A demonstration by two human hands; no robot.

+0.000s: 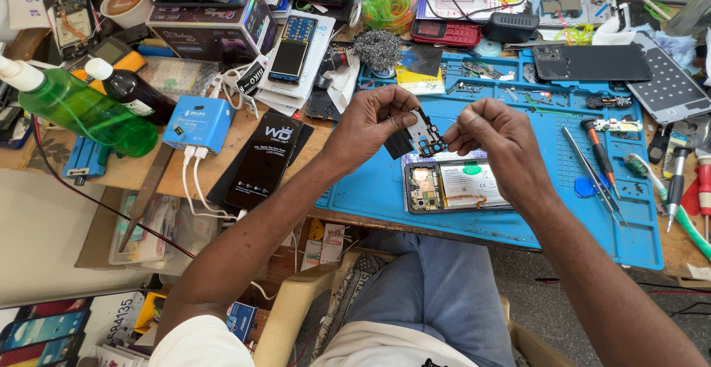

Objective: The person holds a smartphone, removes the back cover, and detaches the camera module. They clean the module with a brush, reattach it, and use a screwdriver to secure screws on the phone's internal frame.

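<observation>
Your left hand (370, 121) pinches small black-and-silver circuit board (424, 134) | right hand (495, 131) fingers curled, touching it | above opened phone (455, 186) on blue mat (518, 226)

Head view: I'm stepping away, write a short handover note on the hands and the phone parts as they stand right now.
Left hand: raised above the blue mat, pinching a small circuit board with a dark flap under it.
Right hand: beside the board, fingertips close to its edge; whether they hold anything is too small to tell.
Opened phone: lies on the mat below the hands, back off, battery and inner parts exposed.
Screwdrivers and tweezers lie on the mat on the right.
Done: phone is open and the board is out in hand.
Left: the phone remains unassembled, cover not on.
</observation>
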